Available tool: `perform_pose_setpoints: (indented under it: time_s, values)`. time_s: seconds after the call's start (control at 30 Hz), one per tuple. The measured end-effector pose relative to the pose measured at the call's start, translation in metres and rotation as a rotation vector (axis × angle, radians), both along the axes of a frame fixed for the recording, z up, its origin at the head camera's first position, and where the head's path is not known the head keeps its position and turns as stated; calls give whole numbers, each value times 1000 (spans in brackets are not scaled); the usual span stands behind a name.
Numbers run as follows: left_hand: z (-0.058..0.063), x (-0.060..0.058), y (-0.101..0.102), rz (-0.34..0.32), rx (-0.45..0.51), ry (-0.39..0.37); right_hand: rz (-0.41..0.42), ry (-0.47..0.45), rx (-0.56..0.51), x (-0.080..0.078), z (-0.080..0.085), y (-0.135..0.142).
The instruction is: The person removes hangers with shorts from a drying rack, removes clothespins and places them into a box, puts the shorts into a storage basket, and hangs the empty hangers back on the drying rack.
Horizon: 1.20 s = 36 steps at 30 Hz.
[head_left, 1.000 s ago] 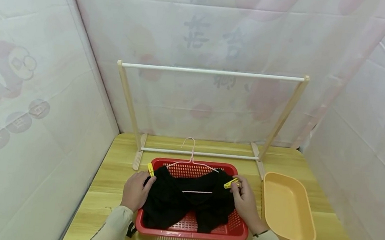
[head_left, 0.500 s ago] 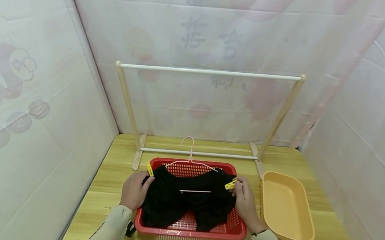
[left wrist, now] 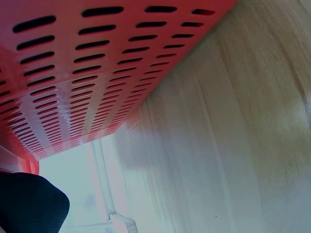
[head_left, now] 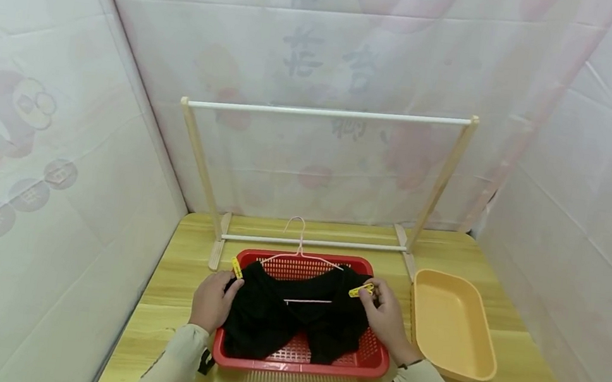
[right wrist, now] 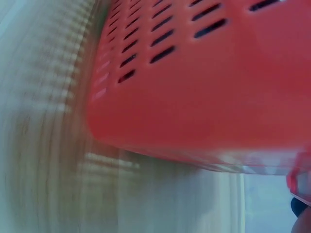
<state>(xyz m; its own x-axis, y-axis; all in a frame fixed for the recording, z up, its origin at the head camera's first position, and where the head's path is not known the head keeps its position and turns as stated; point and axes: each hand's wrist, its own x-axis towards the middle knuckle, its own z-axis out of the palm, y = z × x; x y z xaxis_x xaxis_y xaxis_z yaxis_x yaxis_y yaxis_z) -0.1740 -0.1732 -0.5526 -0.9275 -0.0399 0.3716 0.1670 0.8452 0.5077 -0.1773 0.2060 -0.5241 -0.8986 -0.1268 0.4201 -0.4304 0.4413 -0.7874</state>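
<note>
A black garment (head_left: 262, 313) hangs on a pink hanger (head_left: 300, 254) and lies over the red basket (head_left: 295, 368). At the garment's left shoulder, my left hand (head_left: 210, 299) pinches the cloth, its thumb on top. Beside that thumb a yellow clothespin (head_left: 238, 268) stands clipped at the shoulder. My right hand (head_left: 389, 316) holds a second yellow clothespin (head_left: 360, 290) between thumb and fingers, over the right shoulder; whether it bites the cloth cannot be told. Both wrist views show mainly the basket's slotted red walls; the left one has dark cloth (left wrist: 29, 204) at its lower left.
Behind the basket stands a wooden rack with a white top bar (head_left: 327, 113) and a low bar (head_left: 311, 241). A yellow tray (head_left: 453, 324) sits at the right on the wooden table (head_left: 524, 371). Printed fabric walls (head_left: 62, 123) enclose the sides and back.
The head view has shifted slightly. My right hand has moved a little, and its clothespin has changed its angle slightly. My left hand keeps its place on the shoulder.
</note>
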Motion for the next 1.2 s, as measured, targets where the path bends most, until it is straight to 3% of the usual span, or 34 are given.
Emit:
perform_pose_setpoints:
  time_s: [0.1, 0.2, 0.37, 0.57, 0.73, 0.9, 1.07, 1.2]
  values:
    - [1, 0, 0, -9, -3, 1, 23, -65, -27, 0, 6, 8]
    - [1, 0, 1, -12, -1, 4, -40, -70, 6, -5, 8, 26]
    - [3, 1, 2, -4, 7, 9, -202, -41, 215, -17, 3, 78]
    - [5, -2, 2, 1, 5, 11, -302, -186, 375, -12, 7, 132]
    - [5, -4, 2, -11, -7, 11, -322, -276, 455, -2, 0, 159]
    - [4, -3, 2, -17, -8, 15, -313, -309, 527, 5, -11, 175]
    - [2, 0, 1, -10, -3, 14, -359, -276, 537, 8, -15, 174]
    - [0, 1, -2, -11, -5, 19, -435, -114, 420, 6, -15, 151]
